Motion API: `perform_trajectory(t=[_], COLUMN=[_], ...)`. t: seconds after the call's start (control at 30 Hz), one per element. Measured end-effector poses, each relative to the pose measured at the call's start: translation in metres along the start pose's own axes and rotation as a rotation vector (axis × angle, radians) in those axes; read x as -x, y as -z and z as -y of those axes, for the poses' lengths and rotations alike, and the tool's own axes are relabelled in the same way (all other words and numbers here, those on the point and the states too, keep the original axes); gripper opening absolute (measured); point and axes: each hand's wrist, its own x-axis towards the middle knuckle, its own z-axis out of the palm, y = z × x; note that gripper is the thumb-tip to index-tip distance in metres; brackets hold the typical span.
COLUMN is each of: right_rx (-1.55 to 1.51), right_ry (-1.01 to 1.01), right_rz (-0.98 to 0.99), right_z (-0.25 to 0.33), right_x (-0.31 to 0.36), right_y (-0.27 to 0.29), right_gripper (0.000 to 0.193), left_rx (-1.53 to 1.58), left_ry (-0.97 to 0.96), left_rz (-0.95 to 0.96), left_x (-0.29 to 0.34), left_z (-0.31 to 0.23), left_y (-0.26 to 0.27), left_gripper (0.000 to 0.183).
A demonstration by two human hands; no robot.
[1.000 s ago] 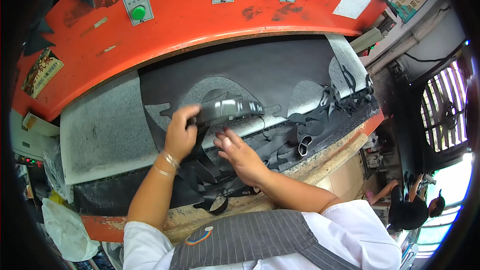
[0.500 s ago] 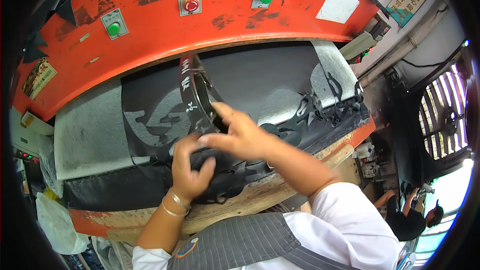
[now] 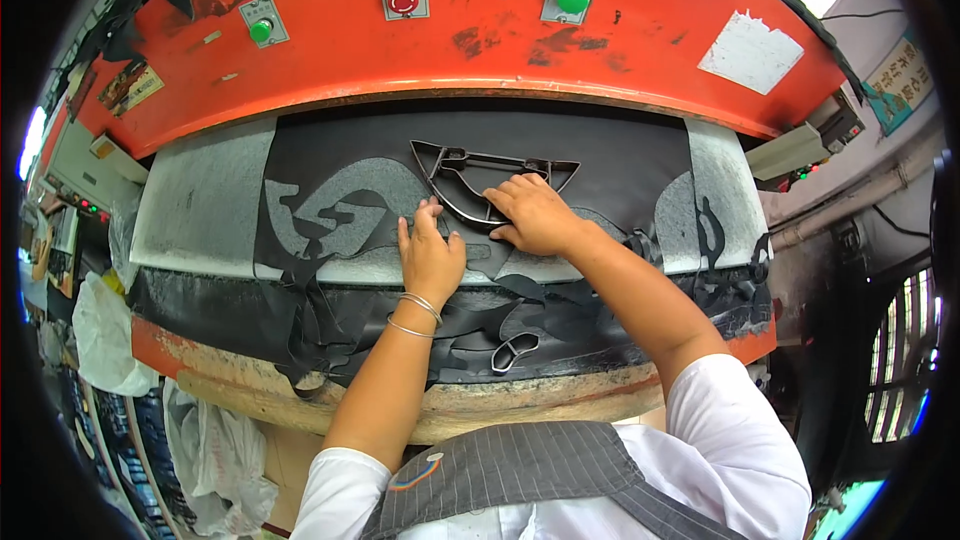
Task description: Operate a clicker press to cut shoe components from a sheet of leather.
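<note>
A curved metal cutting die lies flat on a black sheet of leather-like material. My right hand grips its near right side, thumb at the lower rim and fingers over the frame. Just left of the die, my left hand rests on the sheet near a cut-out gap, its fingers apart and nothing in them. Grey felt-like backing shows through the cut-outs. A second, small cutting die lies on the black scraps closer to me.
Behind the sheet rises an orange press beam with a red button and green buttons. A worn wooden rail runs along the front edge. Plastic bags hang at the left.
The cutting die, earlier tilted up on edge between my hands, now lies flat on the sheet farther right. My left hand has moved right and forward onto the sheet. The view has shifted.
</note>
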Motion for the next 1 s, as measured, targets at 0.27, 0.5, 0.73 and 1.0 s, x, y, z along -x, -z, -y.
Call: perform_trajectory(t=[0.27, 0.5, 0.73, 1.0], right_rx=[-0.052, -0.168, -0.096, 0.024], right_ry=[-0.401, -0.388, -0.32, -0.336], right_rz=[-0.253, -0.402, -0.47, -0.445], right_z=[-0.018, -0.034, -0.031, -0.028], right_x=[0.047, 0.048, 0.05, 0.062], right_y=[-0.003, -0.025, -0.035, -0.036], right_gripper=[0.07, 0.036, 0.037, 0.041], left_rx=[-0.02, 0.125, 0.143, 0.14], left_ry=[0.002, 0.037, -0.011, -0.044], left_rz=[-0.034, -0.025, -0.021, -0.023], left_x=[0.004, -0.003, 0.001, 0.005], left_z=[-0.001, 0.001, 0.012, 0.012], left_y=[-0.002, 0.001, 0.006, 0.002], left_gripper=[0.035, 0.031, 0.03, 0.034])
